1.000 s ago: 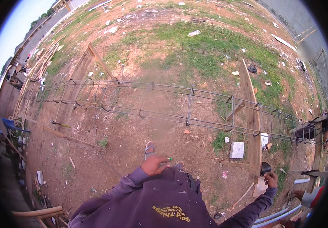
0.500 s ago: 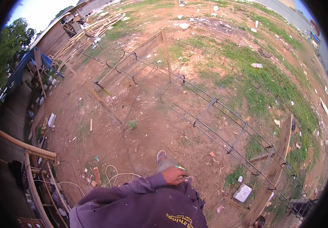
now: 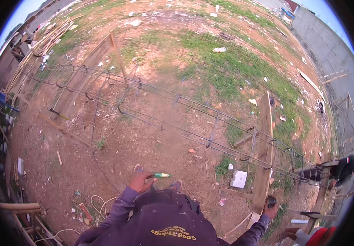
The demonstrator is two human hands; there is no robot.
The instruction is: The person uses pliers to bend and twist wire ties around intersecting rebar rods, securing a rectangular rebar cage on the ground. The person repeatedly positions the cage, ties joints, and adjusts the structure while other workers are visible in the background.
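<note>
Bare reddish dirt ground [image 3: 144,143] carries everything, with patchy grass [image 3: 242,69] toward the far right. A long rebar cage [image 3: 193,123] runs across it from far left to near right, propped on wooden planks [image 3: 264,147]. Near it lies a pale concrete block [image 3: 239,179]. Loose white wire [image 3: 99,203] curls on the dirt at near left, and a timber pile [image 3: 50,39] sits far left. Paper scraps [image 3: 219,49] dot the grass.
</note>
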